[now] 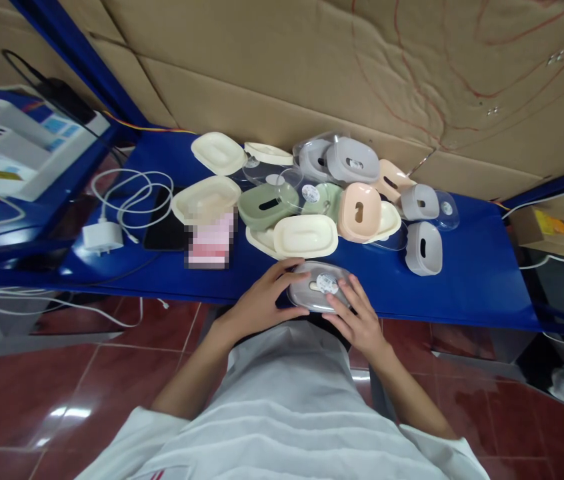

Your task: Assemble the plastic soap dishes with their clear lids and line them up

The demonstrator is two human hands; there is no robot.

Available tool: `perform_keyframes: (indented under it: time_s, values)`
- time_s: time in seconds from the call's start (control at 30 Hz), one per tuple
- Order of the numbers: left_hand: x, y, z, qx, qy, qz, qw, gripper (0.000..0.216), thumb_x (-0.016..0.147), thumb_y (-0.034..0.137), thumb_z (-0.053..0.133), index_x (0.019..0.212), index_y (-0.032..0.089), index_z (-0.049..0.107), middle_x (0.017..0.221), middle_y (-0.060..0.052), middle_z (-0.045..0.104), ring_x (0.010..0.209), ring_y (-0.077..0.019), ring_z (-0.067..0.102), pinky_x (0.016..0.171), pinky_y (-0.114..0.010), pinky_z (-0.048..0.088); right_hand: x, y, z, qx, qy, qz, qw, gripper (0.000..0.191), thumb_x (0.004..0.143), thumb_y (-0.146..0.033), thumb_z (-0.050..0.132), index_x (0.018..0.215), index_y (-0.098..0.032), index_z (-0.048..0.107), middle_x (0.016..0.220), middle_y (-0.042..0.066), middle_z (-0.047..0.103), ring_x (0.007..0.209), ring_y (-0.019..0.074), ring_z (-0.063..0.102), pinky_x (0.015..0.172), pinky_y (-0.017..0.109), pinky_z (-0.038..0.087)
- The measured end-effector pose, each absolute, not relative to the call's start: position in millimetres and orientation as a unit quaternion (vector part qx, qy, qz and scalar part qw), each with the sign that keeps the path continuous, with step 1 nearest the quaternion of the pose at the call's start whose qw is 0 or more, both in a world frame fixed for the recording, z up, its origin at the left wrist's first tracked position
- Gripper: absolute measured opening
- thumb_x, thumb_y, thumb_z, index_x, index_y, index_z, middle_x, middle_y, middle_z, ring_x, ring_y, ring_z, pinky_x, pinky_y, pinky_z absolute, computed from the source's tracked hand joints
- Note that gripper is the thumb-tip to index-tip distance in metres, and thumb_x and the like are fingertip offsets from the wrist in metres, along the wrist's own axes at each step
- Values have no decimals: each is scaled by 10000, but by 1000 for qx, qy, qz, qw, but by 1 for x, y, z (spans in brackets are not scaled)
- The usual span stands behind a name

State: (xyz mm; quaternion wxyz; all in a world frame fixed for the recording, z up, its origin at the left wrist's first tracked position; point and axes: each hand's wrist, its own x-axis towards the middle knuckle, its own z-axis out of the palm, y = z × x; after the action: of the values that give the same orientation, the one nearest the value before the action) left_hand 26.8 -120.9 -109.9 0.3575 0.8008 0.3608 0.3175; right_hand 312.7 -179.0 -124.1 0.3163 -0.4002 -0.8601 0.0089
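Observation:
A grey oval soap box (307, 293) with a clear lid and a round white sticker lies at the table's front edge, close to my body. My left hand (267, 297) grips its left end, thumb in front and fingers behind. On the right side, my right hand (357, 313) holds the lid, its fingertips on and beside the sticker. Just behind it sit a cream oval tray (306, 235), a green box part (268, 205) with a slot and a peach box part (359, 212). A grey slotted part (423, 249) stands to the right.
More grey parts (352, 160), clear lids (446, 211) and cream trays (218, 153) crowd the back of the blue table (482, 267). Left of them are a black phone (162, 227), a white charger (103, 237) with coiled cable and a blurred-out pink item (211, 241). Cardboard (262, 73) lines the back.

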Motion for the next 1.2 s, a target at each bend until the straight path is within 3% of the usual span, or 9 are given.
perform_keyframes:
  time_s: [0.2,0.37,0.47,0.67,0.77,0.9,1.03,1.1,1.2]
  values:
    - [27,-121,-106,792,376,308,369,628,928,448,837,1493,337,587,1620,-108,514,1515,-321,527,1252,-534,487,311,-176,-121,-449,-847,43,283,865,966,-312,807,1700,-385,354,1802,97,254,1651,406,294,1251,675,457]
    - [26,-125,-104,804,356,327,347,730,941,443,821,1583,343,488,1642,-122,495,1509,-323,528,1232,-514,510,325,-183,-118,-452,-829,35,327,857,940,-282,832,1677,-386,408,1738,108,389,1557,386,478,1213,619,528]
    - [26,-127,-104,802,367,367,296,647,988,365,766,1572,322,492,1598,-140,523,1463,-313,561,1195,-508,537,362,-193,-110,-485,-790,-67,369,869,883,-306,889,1645,-365,477,1706,129,444,1509,417,529,1178,638,547]
    - [39,-125,-109,785,468,384,128,567,1033,262,667,1573,311,501,1616,-154,519,1515,-355,498,1231,-575,444,515,-180,-109,-669,-540,-336,385,960,736,-675,919,1499,-158,650,1477,308,611,1378,519,607,1118,688,523]
    - [47,-122,-113,797,497,334,84,626,1042,282,653,1631,289,442,1700,-179,443,1588,-410,405,1251,-637,369,576,-163,-126,-756,-472,-298,342,962,686,-787,880,1379,-136,726,1405,339,617,1312,537,632,1074,672,528]
    - [51,-121,-116,798,503,328,56,454,1033,241,660,1481,262,592,1536,-162,620,1516,-390,506,1234,-635,377,596,-146,-142,-779,-494,-224,313,866,769,-807,787,1294,-120,741,1408,343,576,1322,530,610,1030,674,525]
    - [47,-123,-116,803,477,354,48,214,1013,189,688,1219,242,703,1286,-109,737,1389,-329,614,1165,-540,481,549,-137,-127,-743,-511,-279,329,825,897,-724,719,1401,-72,679,1491,388,534,1409,552,542,1066,709,486]
    - [45,-123,-114,826,446,340,63,177,1015,192,695,1185,241,714,1255,-93,750,1366,-315,627,1132,-499,515,500,-131,-109,-702,-547,-291,352,687,996,-602,656,1448,-85,645,1521,351,552,1454,503,523,1151,700,440]
    - [41,-124,-111,863,391,308,90,165,1030,206,684,1181,256,726,1261,-71,760,1377,-299,631,1116,-460,536,412,-115,-83,-622,-691,-161,331,516,1062,-483,604,1482,-184,612,1513,227,617,1431,395,582,1180,636,459]
